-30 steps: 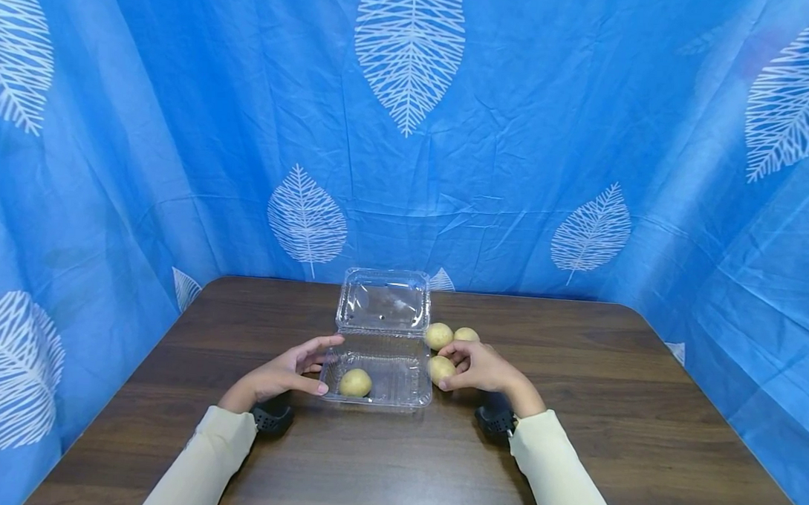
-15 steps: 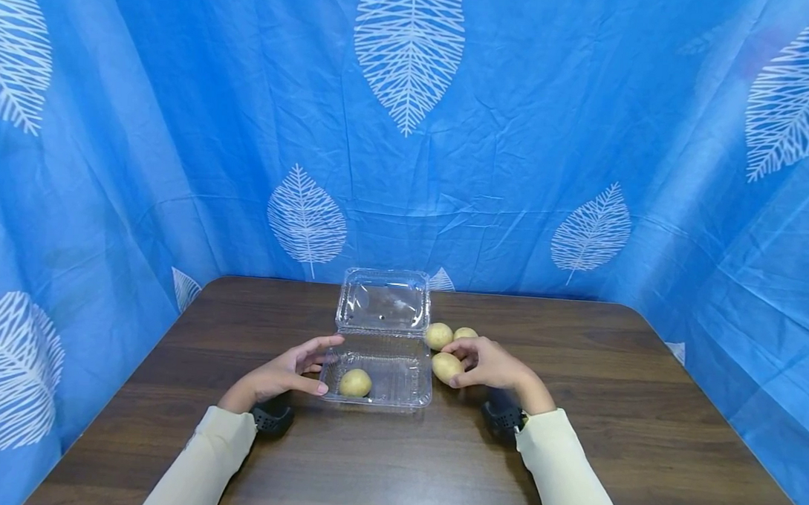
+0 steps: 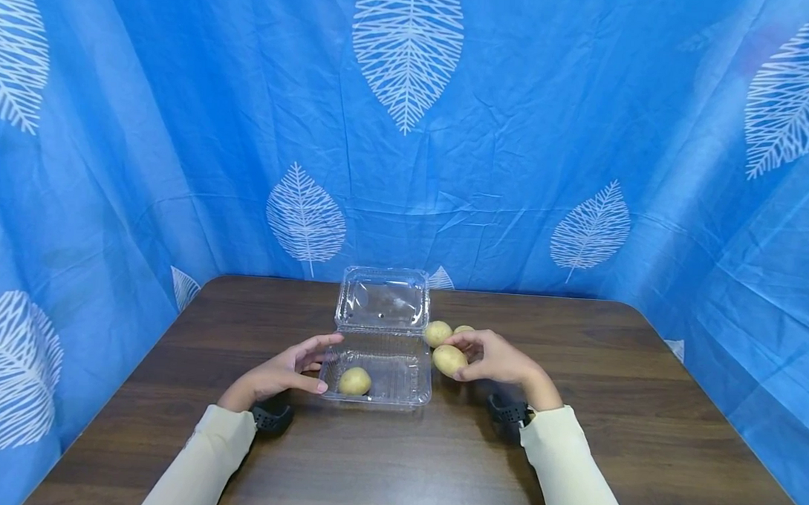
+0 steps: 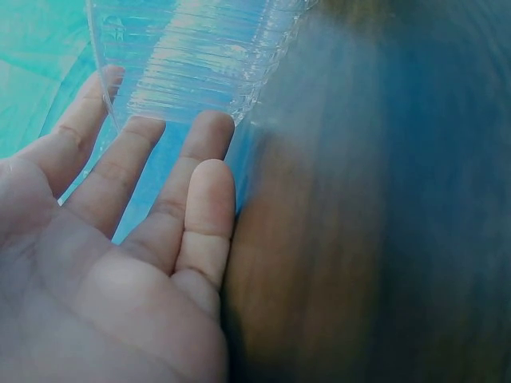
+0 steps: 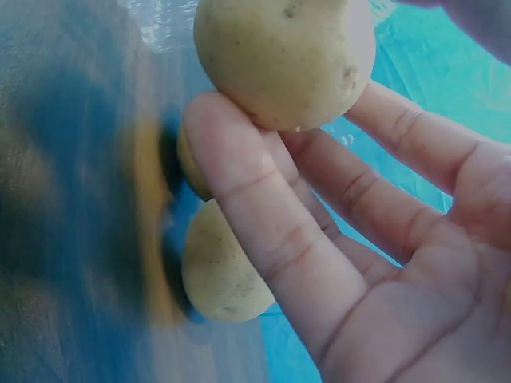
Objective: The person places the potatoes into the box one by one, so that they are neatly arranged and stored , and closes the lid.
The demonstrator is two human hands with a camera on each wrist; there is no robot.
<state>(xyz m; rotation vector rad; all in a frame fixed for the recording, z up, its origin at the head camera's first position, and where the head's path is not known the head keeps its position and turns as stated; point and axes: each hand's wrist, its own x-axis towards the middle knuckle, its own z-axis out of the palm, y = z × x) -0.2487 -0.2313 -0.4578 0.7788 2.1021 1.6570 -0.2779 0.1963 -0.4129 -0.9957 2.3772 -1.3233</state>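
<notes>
A clear plastic clamshell container (image 3: 400,379) lies with its lid raised at the back, and one potato (image 3: 355,381) sits in the left part of its base. My left hand (image 3: 283,371) rests against the container's left side, thumb at the front corner and index finger towards the back corner. In the left wrist view, fairly straight fingers (image 4: 112,175) touch the ribbed plastic wall. Just right of the container, my right hand (image 3: 497,360) holds a potato (image 3: 449,361) between thumb and fingers. The right wrist view shows this potato (image 5: 283,56) close up, apart from the ones below.
Two more potatoes stand behind the right hand: one potato (image 3: 438,334) beside the container's hinge, another potato (image 3: 464,330) partly hidden by the fingers. All this is on a dark wooden table (image 3: 370,459). A blue curtain (image 3: 501,174) with white leaf prints hangs behind.
My right hand has shifted slightly right and away from me, and the potato in its fingers has moved up and right, tilting a little. The left hand and container look unmoved.
</notes>
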